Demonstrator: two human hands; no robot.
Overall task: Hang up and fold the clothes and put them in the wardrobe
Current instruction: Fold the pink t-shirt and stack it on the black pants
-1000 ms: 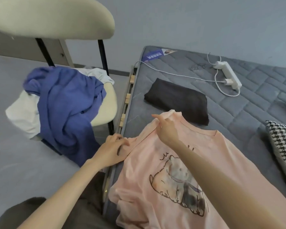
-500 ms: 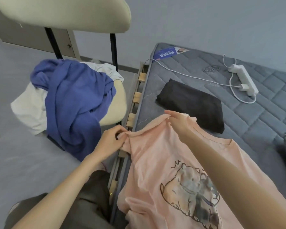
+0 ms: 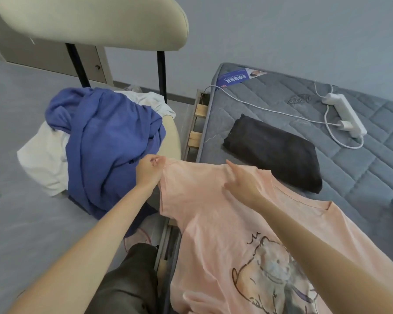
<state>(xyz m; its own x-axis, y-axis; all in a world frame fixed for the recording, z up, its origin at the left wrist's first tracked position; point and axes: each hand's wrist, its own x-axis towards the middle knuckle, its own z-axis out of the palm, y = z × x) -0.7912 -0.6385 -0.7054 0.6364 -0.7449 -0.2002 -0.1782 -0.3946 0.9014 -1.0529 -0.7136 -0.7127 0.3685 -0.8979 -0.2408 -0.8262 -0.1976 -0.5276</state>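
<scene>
Head view: the pink T-shirt lies on the mattress, its sleeve drawn past the left edge toward the chair. The left hand pinches the sleeve hem. The right hand rests on the shoulder with fingers straight. The folded black garment lies just beyond.

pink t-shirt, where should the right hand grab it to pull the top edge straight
Likely the upper shoulder edge, between sleeve and neckline, reached from above with the right hand. The pink t-shirt lies print up on the mattress and the left hand pinches the sleeve end, so that pair pulls the edge straight.
</scene>
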